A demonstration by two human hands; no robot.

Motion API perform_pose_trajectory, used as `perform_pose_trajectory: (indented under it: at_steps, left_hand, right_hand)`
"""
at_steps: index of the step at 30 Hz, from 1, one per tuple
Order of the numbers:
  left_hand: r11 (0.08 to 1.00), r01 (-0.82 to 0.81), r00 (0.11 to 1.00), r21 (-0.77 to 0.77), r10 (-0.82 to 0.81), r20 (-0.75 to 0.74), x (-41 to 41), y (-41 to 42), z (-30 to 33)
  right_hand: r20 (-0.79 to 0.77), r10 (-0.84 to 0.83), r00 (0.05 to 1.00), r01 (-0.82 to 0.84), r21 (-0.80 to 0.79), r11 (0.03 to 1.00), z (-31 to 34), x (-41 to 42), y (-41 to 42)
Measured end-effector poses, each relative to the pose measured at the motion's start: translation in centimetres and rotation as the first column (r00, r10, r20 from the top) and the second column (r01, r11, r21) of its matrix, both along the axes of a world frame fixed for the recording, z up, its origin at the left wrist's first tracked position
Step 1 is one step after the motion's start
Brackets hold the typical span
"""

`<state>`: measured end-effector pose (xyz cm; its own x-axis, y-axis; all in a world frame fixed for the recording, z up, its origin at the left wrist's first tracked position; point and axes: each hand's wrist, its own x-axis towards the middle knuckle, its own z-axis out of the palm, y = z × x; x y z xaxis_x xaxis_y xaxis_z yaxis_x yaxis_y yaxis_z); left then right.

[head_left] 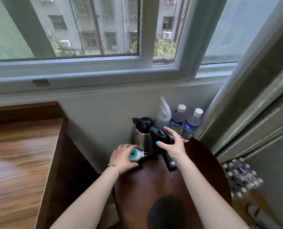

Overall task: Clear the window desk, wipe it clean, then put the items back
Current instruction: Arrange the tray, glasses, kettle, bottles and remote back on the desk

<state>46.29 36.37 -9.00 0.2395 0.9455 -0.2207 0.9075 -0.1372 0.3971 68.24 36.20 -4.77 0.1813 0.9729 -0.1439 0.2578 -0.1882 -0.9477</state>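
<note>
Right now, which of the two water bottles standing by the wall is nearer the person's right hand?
The left water bottle, beside the spray bottle; the right hand reaches just in front of it, while the other bottle stands by the curtain.

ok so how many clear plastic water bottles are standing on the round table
2, both upright at the back of the dark round wooden table: one white-capped clear plastic bottle beside the white spray bottle, the other to its right. None seem hidden.

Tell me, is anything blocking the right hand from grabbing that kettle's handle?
Nothing visible does. The open right hand hovers right at the black handle of the steel kettle; the two clear water bottles stand behind, out of the way.
</note>
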Motion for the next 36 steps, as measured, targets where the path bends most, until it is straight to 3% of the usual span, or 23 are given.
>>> perform_pose_trajectory:
  at_steps: [2,5,9,18,26,36]
  left_hand:
    - [1.0,-0.02,0.999,0.013,0.021,-0.031,0.0,0.3,-1.0]
    - [0.998,-0.065,0.997,-0.02,0.066,0.046,0.2,0.4,-2.4]
    - [0.988,-0.143,0.95,-0.067,0.156,0.271,0.3,0.5,-3.4]
    - [0.953,-0.302,0.847,0.001,0.268,0.458,-0.7,-0.3,-1.7]
    - [0.926,-0.365,0.76,0.1,0.234,0.606,-2.5,-1.4,3.5]
    - [0.916,-0.329,0.764,0.229,0.117,0.634,-5.3,-4.0,9.6]
  right_hand:
    - [-0.097,0.016,0.995,-0.015,0.006,1.0,-0.9,0.2,0.7]
    - [-0.245,0.029,0.969,-0.024,0.022,0.999,-2.3,0.4,1.2]
    - [-0.326,-0.014,0.945,0.033,0.052,0.998,-4.0,0.2,1.6]
    - [-0.5,-0.079,0.862,0.116,0.044,0.992,-5.2,-0.3,2.1]
    - [-0.574,-0.09,0.814,0.151,0.059,0.987,-4.0,-1.4,1.0]
    - [-0.669,-0.027,0.743,0.152,0.13,0.98,2.9,-4.8,-1.2]
